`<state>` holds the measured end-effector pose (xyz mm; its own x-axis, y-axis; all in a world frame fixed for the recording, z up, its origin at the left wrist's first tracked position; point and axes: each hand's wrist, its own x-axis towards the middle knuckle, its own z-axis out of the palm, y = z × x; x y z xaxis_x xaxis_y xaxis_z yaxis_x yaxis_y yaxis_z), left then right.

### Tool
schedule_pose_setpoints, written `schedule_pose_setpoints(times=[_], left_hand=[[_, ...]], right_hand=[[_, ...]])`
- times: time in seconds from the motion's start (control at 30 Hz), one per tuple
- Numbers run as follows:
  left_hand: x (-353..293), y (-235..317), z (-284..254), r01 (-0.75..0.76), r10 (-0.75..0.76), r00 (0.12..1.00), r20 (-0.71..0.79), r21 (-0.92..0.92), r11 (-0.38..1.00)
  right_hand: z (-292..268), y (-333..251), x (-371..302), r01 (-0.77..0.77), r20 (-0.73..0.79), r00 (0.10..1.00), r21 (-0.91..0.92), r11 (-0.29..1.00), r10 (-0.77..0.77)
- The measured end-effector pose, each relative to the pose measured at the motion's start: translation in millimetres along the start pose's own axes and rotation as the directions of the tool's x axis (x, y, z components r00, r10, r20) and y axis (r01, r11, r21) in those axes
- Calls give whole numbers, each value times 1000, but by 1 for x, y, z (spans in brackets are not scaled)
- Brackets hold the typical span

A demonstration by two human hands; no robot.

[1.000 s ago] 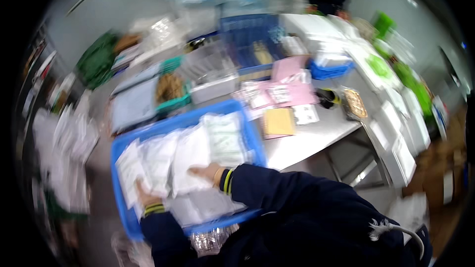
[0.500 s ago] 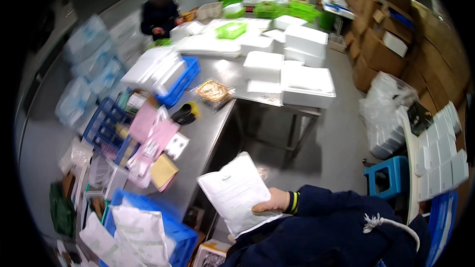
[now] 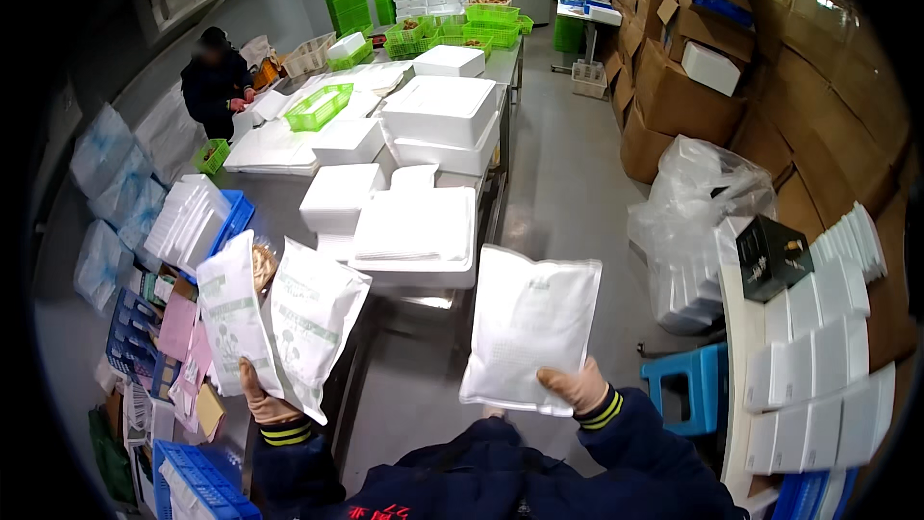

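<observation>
In my left hand (image 3: 265,397) I grip two white filled pouches with green print, one pouch (image 3: 231,308) on the left and the other pouch (image 3: 318,313) leaning to the right, fanned apart. My right hand (image 3: 577,388) pinches a third white pouch (image 3: 534,323) by its lower right corner, thumb on the front. This one stands nearly upright over the floor, with faint print. Below my left sleeve is a blue crate (image 3: 207,477) with white pouches in it. A white foam box (image 3: 414,250) sits on the table corner just beyond my hands.
More foam boxes (image 3: 443,111) and green baskets (image 3: 320,108) cover the steel table. A co-worker (image 3: 217,87) stands at its far left side. At the right are a blue stool (image 3: 685,387), a shelf of white boxes (image 3: 804,366), a clear plastic bag (image 3: 698,231) and stacked cartons (image 3: 688,87).
My view has swung right. My left hand has come up with two pouches from the blue crate side. The pouch in my right hand has moved right and stands more upright.
</observation>
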<state>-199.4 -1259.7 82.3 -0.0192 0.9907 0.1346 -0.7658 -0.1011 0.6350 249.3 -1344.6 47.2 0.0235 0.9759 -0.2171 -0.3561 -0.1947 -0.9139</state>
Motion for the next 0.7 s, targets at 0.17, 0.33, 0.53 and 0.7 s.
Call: schedule_pose_setpoints(times=[0.17, 0.33, 0.53, 0.7], left_hand=[[118, -94, 84, -65, 67, 986, 151, -12, 998], [243, -215, 126, 19, -16, 999, 37, -73, 997], [385, -391, 289, 354, -310, 919, 243, -164, 921], [539, -585, 355, 465, -369, 885, 284, -481, 744]], right_hand=[[-95, -58, 135, 135, -101, 988, 221, 966, -115], [-248, -92, 214, 209, -356, 928, 245, 947, -112], [-442, -100, 335, 391, -698, 698, 188, 901, -157], [-554, -149, 477, 215, -715, 687, 27, 976, -131]])
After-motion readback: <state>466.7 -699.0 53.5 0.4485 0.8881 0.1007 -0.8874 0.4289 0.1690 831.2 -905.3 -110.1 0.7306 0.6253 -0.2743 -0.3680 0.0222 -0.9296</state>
